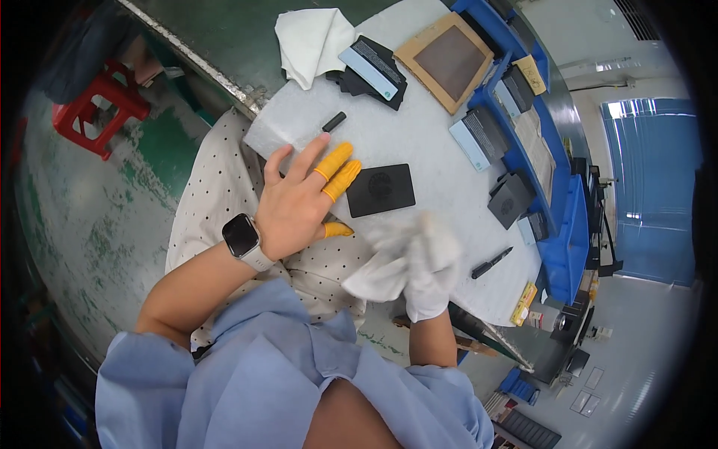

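Observation:
A flat black card [390, 198] with a faint round mark lies on the white-covered table [299, 112] in front of me. My left hand [299, 198] is at its left edge, palm down and fingers spread, with yellow finger cots on the thumb and two fingers. Whether those fingers touch the card I cannot tell. Beyond my fingertips lies a short black stick [334, 122]. My right hand [432, 273], in a white glove and blurred by motion, grips a white cloth [378, 273] at the table's near edge, just below the card.
At the back are another white cloth [313, 45], a stack of black and light-blue packs [370, 67] and a cardboard-framed dark panel [449, 58]. Along the right run blue bins [565, 247], more packs [479, 138], a black pen [491, 263] and a yellow box [523, 303].

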Action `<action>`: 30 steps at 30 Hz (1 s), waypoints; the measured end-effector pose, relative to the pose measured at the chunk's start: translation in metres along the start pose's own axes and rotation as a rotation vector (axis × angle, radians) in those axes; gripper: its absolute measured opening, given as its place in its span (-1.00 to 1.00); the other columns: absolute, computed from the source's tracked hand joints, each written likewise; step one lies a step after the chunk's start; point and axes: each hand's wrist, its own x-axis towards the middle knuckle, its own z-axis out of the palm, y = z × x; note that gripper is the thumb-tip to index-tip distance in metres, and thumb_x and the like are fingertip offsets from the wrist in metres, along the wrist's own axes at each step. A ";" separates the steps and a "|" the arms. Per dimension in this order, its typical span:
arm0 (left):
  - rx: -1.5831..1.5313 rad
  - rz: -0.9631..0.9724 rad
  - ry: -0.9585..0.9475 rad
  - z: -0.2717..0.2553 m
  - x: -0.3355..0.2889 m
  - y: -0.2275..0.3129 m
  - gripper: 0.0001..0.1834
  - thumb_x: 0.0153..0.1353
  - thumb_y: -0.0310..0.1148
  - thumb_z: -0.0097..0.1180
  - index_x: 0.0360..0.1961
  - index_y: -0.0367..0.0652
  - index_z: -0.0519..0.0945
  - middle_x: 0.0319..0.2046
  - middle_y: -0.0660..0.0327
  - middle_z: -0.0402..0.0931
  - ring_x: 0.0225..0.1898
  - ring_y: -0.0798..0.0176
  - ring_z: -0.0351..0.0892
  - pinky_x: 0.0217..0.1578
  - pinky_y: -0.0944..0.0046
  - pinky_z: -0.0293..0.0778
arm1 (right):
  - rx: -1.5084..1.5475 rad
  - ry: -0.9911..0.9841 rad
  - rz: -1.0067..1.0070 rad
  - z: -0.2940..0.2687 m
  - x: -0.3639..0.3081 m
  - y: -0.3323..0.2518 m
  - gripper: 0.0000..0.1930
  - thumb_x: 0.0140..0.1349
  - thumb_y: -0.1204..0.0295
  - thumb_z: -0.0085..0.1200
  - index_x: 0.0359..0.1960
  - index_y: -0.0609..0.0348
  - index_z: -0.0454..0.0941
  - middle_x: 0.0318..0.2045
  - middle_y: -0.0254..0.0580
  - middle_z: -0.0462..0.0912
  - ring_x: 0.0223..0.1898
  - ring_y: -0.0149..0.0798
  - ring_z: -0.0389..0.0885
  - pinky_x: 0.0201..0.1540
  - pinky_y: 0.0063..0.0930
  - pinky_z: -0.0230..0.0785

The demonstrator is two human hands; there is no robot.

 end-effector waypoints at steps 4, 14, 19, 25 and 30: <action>0.012 0.005 -0.006 -0.003 -0.002 0.002 -0.16 -0.18 -0.26 0.44 0.28 -0.03 0.58 0.35 0.27 0.40 0.48 0.10 0.17 0.36 -0.25 -0.04 | -0.366 0.118 -0.204 0.017 0.037 -0.016 -0.64 0.26 0.57 0.11 0.11 0.32 0.58 0.03 0.03 0.67 0.08 0.05 0.63 0.08 -0.18 0.53; 0.007 -0.003 -0.037 -0.006 0.001 0.003 -0.16 -0.16 -0.27 0.46 0.30 0.00 0.57 0.33 0.29 0.42 0.50 0.10 0.12 0.35 -0.27 -0.05 | -0.505 0.085 -0.160 0.012 0.040 0.001 -0.54 0.28 0.57 0.12 0.24 0.35 0.47 0.11 0.06 0.64 0.20 0.03 0.57 0.27 -0.15 0.40; -0.005 -0.025 -0.077 -0.003 -0.001 -0.002 -0.16 -0.17 -0.27 0.48 0.29 0.01 0.58 0.27 0.26 0.45 0.49 0.07 0.10 0.35 -0.31 -0.07 | -0.492 -0.329 -0.425 0.021 0.032 -0.019 -0.56 0.23 0.54 0.10 0.18 0.29 0.51 0.05 0.04 0.63 0.05 0.07 0.59 0.28 -0.07 0.34; -0.002 -0.011 -0.066 -0.005 -0.001 0.000 -0.18 -0.13 -0.22 0.51 0.28 0.05 0.59 0.35 0.22 0.41 0.50 0.01 0.11 0.38 -0.24 -0.08 | 0.057 0.243 -0.015 0.017 0.031 -0.026 -0.66 0.29 0.63 0.14 0.11 0.41 0.58 0.07 0.09 0.66 -0.02 0.07 0.71 0.04 -0.24 0.57; -0.002 -0.033 -0.074 -0.005 -0.002 -0.001 -0.17 -0.13 -0.18 0.52 0.29 0.06 0.58 0.35 0.23 0.40 0.50 0.01 0.09 0.38 -0.25 -0.09 | -0.698 -0.072 -0.468 0.036 0.049 -0.015 -0.58 0.24 0.51 0.15 0.17 0.14 0.53 0.09 -0.10 0.64 0.20 -0.03 0.58 0.28 -0.10 0.43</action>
